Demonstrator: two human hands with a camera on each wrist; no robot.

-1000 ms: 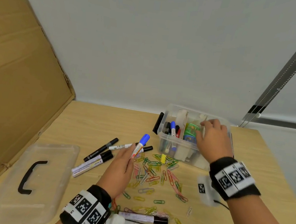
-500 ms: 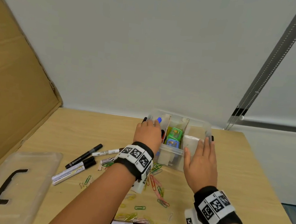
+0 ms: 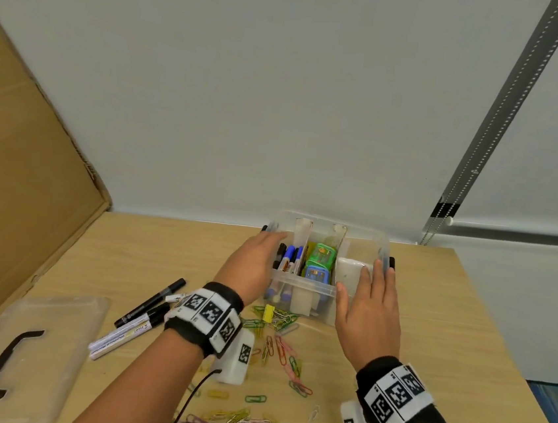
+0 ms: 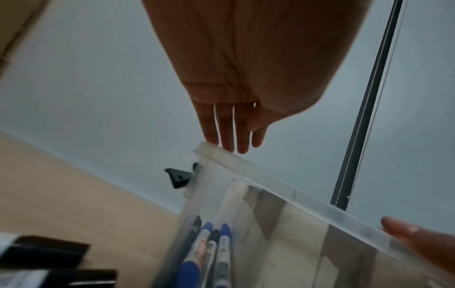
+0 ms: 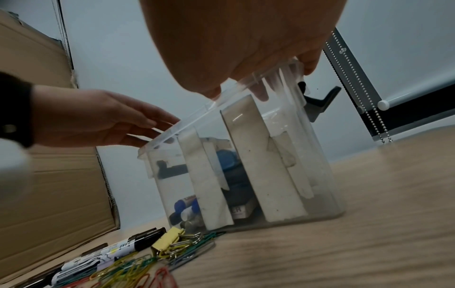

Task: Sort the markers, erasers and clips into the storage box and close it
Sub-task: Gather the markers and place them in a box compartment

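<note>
Three compartments in clear storage box (image 3: 301,282)

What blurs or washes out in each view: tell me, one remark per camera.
Head view: sharp around the storage box, though wide-angle bending curves the table edges. Left wrist view: the markers low in frame smear out of focus, and the left hand is dim against the pale wall. Right wrist view: the paper clips and table streak with motion blur; the right hand is soft.
</note>
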